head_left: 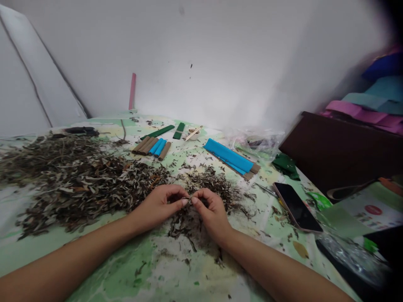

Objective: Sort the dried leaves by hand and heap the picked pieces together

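My left hand [163,205] and my right hand [213,214] meet fingertip to fingertip over the table. Both are closed in a pinch on a small dried leaf [189,199], mostly hidden by the fingers. Beneath and beyond them lies a small heap of dried leaf bits [209,181]. A larger pile of dry, curled leaves [94,184] spreads to the left of my left hand. Behind that pile, a tangle of thin dry stems [34,155] is heaped at the far left.
Beyond the hands are brown and blue paper rolls [159,147], green strips [179,131], a small cup [193,135] with a stick across it, and folded blue paper [231,156]. On the right lie scissors [266,189], a phone [297,207], a plastic bag [258,140] and a dark box [340,155].
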Motion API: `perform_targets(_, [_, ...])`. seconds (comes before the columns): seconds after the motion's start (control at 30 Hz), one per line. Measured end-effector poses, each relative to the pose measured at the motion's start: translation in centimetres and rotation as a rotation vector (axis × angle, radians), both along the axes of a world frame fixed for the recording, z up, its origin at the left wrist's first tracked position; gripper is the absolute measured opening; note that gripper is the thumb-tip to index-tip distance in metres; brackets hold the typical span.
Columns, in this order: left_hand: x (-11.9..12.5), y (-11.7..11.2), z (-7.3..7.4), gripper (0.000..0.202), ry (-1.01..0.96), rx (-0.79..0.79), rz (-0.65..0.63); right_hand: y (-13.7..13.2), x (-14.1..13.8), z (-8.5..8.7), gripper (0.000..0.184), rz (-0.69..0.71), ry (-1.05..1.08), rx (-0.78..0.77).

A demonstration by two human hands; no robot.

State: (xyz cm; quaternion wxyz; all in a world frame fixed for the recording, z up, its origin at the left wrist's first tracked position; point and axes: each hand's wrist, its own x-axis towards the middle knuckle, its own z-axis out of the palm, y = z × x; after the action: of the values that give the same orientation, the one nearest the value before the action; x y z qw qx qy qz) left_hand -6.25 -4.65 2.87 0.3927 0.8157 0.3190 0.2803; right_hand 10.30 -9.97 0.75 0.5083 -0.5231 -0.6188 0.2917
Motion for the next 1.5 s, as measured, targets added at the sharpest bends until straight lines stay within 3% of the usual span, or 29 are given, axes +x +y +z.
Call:
perform_targets(0.77, [-0.01, -0.01, -0.42, 0.019, 0.054, 0.038, -0.049, 0.01, -0.12, 0.08, 0.013, 0.020, -0.036, 0.005])
perform_targets(1.23, [0.04, 0.12, -0.51, 0.024, -0.029, -0.237, -0.070, 0.10, -0.14, -0.05, 0.013, 0.056, -0.050, -0.008])
perform_targets(1.5, [0.02, 0.29, -0.87, 0.023, -0.018, -0.161, -0.053, 0.27, -0.03, -0.47, 0.012, 0.069, -0.065, 0.001])
